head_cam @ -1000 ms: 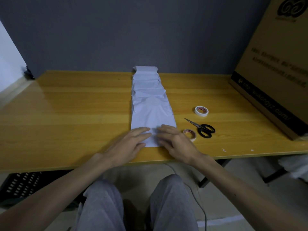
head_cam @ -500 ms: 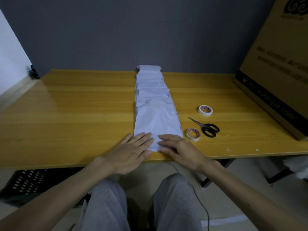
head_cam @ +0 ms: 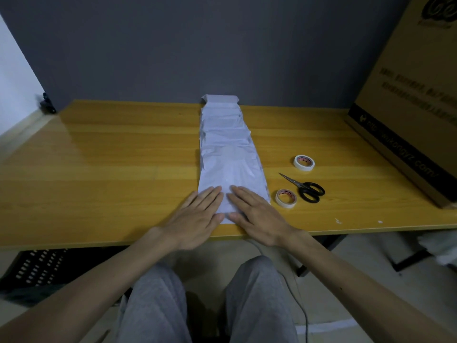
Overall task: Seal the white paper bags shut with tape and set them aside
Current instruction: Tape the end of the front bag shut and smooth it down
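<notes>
Hidden: I cannot see the near end of the front bag (head_cam: 232, 177); both hands cover it.
Hands: left hand (head_cam: 195, 219) and right hand (head_cam: 257, 216) lie flat, fingers straight, pressing on that bag.
Task items: white paper bags (head_cam: 223, 120) overlap in a row from the near edge to the far edge.
Cut off: cardboard box (head_cam: 415, 107), at the right.
Surface: wooden table (head_cam: 111, 169); near tape roll (head_cam: 286, 198), scissors (head_cam: 305, 188) and far tape roll (head_cam: 304, 162) lie right of the bags.
Room: grey wall (head_cam: 197, 45).

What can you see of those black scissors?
The scissors have black plastic-looking looped handles and grey metal blades, shut. They lie flat on the wooden table, right of the white bags, between the near tape roll and the far tape roll, tips pointing away and left. Neither the left hand nor the right hand touches them.
</notes>
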